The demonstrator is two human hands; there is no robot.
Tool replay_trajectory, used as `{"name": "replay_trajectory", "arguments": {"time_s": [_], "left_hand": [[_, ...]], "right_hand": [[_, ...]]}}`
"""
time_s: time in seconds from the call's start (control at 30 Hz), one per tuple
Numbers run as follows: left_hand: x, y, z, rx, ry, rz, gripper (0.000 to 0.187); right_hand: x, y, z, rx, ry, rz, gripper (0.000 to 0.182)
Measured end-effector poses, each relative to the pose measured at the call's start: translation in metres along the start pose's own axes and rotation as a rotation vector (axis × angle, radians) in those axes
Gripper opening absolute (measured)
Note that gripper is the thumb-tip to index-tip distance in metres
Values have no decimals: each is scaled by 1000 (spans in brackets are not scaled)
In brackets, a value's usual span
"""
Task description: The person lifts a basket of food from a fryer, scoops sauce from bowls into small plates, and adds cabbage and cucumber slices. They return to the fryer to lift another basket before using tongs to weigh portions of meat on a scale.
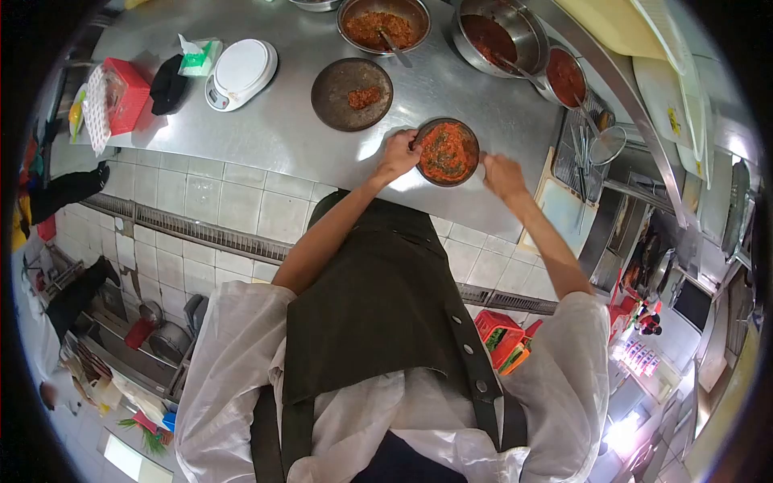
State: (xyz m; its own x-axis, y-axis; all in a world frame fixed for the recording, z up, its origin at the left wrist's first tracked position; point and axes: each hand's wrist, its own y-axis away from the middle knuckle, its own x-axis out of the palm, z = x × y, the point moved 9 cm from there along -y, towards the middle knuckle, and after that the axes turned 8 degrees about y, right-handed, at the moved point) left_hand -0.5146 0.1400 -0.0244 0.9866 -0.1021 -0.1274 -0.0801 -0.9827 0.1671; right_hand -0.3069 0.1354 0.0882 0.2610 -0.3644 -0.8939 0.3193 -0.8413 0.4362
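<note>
At the counter's front edge lies a small dark round plate (423,167), its middle spread with red chili paste (448,153). My left hand (396,156) grips the plate's left rim. Just off the right rim, my right hand (504,175) is closed, fingers curled; what it holds, if anything, is hidden. Beyond my left hand rests a larger dark plate (330,98) with a small mound of red paste (364,98) on it.
Along the back stand a steel bowl of orange-red mix (346,36) with a spoon, a big pot of red sauce (527,44), and a smaller sauce pot (581,64). At left are a white kitchen scale (241,68) and a red basket (125,97). A strainer (608,146) lies right.
</note>
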Motion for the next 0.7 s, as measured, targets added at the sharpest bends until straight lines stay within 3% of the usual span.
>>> {"name": "replay_trajectory", "arguments": {"time_s": [0.03,0.17,0.23,0.27,0.37,0.4,0.5,0.67,0.7], "left_hand": [[2,4,2,0,10,-22,34],[1,13,0,-24,69,-43,35],[12,18,31,-299,527,40,34],[19,21,43,-431,756,81,34],[2,25,28,-539,703,245,38],[-7,29,22,-535,625,244,41],[-40,45,11,-467,428,282,42],[-110,120,30,-538,542,256,38],[-131,140,34,-565,519,152,31]], "right_hand": [[10,17,2,49,-47,65,16],[33,32,43,64,-646,0,11],[56,17,58,96,-864,-50,10],[57,6,60,90,-952,-182,10],[41,4,48,357,-843,-328,7],[28,9,46,354,-734,-379,6],[-13,31,49,432,-391,-300,7],[5,30,75,279,-370,-227,8],[9,31,68,251,-332,-193,8]]}}
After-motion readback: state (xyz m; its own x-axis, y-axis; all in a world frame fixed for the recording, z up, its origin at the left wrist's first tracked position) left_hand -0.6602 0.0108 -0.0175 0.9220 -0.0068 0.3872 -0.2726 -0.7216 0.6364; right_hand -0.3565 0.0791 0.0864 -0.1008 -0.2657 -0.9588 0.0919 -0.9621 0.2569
